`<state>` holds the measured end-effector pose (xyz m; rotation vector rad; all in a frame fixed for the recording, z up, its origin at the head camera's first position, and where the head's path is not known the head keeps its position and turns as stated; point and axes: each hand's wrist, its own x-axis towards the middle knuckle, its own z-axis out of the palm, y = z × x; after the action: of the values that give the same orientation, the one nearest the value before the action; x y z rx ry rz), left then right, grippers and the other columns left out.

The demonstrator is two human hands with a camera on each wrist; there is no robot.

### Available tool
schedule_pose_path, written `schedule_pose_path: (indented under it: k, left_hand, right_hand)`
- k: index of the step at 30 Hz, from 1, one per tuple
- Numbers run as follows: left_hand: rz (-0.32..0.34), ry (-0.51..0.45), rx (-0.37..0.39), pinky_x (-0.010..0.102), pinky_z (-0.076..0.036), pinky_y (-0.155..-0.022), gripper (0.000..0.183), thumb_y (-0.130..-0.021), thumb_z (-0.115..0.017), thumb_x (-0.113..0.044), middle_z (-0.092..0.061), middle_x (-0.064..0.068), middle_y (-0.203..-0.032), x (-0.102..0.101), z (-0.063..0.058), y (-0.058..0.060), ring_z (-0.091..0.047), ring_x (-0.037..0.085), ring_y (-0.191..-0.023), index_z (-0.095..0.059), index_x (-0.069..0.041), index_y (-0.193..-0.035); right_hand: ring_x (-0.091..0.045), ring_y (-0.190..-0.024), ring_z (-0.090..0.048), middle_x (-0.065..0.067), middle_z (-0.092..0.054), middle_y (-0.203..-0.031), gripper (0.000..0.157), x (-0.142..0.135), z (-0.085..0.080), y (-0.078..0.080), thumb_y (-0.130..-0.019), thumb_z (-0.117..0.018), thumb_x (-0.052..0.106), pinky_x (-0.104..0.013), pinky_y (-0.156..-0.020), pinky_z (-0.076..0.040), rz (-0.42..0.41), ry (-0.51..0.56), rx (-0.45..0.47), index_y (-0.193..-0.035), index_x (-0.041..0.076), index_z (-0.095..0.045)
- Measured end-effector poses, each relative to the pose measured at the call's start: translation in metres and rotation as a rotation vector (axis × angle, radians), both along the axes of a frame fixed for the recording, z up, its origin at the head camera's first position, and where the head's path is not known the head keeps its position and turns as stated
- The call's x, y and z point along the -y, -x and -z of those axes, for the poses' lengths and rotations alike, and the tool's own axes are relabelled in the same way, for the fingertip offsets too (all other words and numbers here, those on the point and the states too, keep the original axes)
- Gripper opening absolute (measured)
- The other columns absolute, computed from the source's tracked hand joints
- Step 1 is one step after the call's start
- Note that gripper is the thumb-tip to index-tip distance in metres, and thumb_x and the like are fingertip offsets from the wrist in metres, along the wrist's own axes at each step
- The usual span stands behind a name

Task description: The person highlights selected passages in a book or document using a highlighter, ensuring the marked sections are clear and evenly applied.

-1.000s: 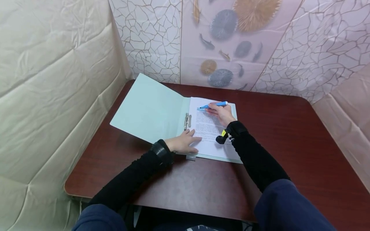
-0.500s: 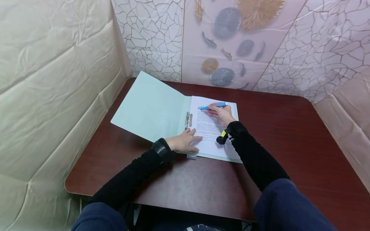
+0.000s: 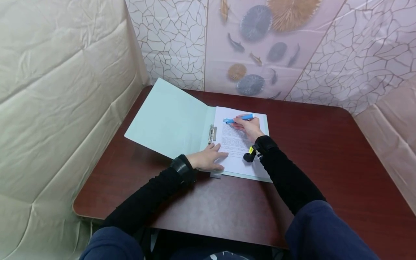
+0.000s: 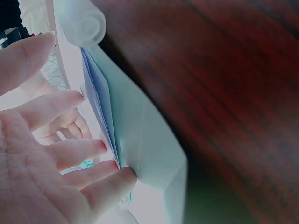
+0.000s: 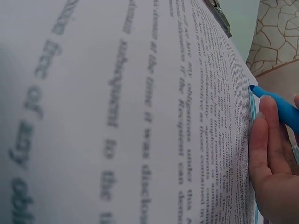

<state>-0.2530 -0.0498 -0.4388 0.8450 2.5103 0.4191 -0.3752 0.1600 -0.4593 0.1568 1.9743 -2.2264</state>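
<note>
My right hand [image 3: 248, 128] pinches a blue highlighter [image 3: 247, 117], its tip at the top lines of the printed page [image 3: 240, 166]. Blue strokes mark the text there, and in the right wrist view the highlighter [image 5: 282, 109] meets the paper beside blue lines. With fingers spread, my left hand [image 3: 206, 159] rests on the lower left of the page. The sheets lie in an opened pale green folder [image 3: 172, 119], whose cover is turned to the left. A metal clip [image 3: 212, 134] sits along the fold. In the left wrist view, my left fingertips [image 4: 126, 175] touch the stack's edge.
The folder lies on a dark reddish-brown table [image 3: 325, 151]. A clear plastic piece [image 3: 216, 175] sticks out at the folder's near edge. Pale cloth [image 3: 65, 90] hangs at the left, and a patterned curtain [image 3: 175, 47] closes off the back.
The highlighter tip has shifted slightly along the top lines, first right, then back a little left. My left hand stays in place. The whole view has tilted slightly.
</note>
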Motion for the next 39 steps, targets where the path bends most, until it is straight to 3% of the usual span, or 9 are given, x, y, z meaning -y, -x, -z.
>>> schedule_pose_path:
  k: [10, 19, 27, 39]
  left_hand:
    - [0.000, -0.003, 0.003, 0.051, -0.017, -0.120, 0.059, -0.096, -0.057, -0.036, -0.009, 0.021, -0.161, 0.0002, -0.0006, -0.0008, -0.005, 0.040, -0.150, -0.037, -0.019, -0.150]
    - [0.001, 0.012, 0.019, 0.051, -0.016, -0.120, 0.059, -0.097, -0.056, -0.036, -0.009, 0.022, -0.161, -0.0004, -0.0039, -0.0032, -0.004, 0.040, -0.150, -0.038, -0.019, -0.149]
    - [-0.004, 0.028, 0.019, 0.051, -0.017, -0.120, 0.059, -0.097, -0.056, -0.036, -0.009, 0.021, -0.161, -0.0013, -0.0041, -0.0033, -0.004, 0.040, -0.150, -0.037, -0.019, -0.150]
    - [0.003, 0.028, 0.006, 0.051, -0.017, -0.120, 0.059, -0.096, -0.057, -0.037, -0.010, 0.022, -0.161, -0.0020, -0.0035, -0.0022, -0.005, 0.040, -0.150, -0.038, -0.018, -0.149]
  right_hand:
    - [-0.014, -0.084, -0.074, -0.011, -0.072, -0.103, 0.041, 0.0016, 0.0008, 0.0005, -0.089, -0.068, 0.012, -0.030, -0.087, -0.055, 0.013, -0.075, -0.001, -0.124, -0.007, -0.056]
    - [-0.009, -0.078, -0.073, -0.002, -0.069, -0.093, 0.023, 0.0024, 0.0073, 0.0042, -0.089, -0.069, 0.014, -0.028, -0.080, -0.057, 0.005, -0.180, -0.040, -0.107, 0.002, -0.062]
    - [-0.007, -0.080, -0.072, -0.006, -0.067, -0.100, 0.027, 0.0062, 0.0037, 0.0025, -0.090, -0.068, 0.020, -0.030, -0.083, -0.057, -0.007, -0.335, -0.075, -0.110, 0.003, -0.061]
    - [-0.014, -0.085, -0.072, -0.008, -0.066, -0.102, 0.025, 0.0100, -0.0019, 0.0009, -0.090, -0.067, 0.019, -0.031, -0.082, -0.057, -0.001, -0.403, -0.076, -0.109, 0.004, -0.060]
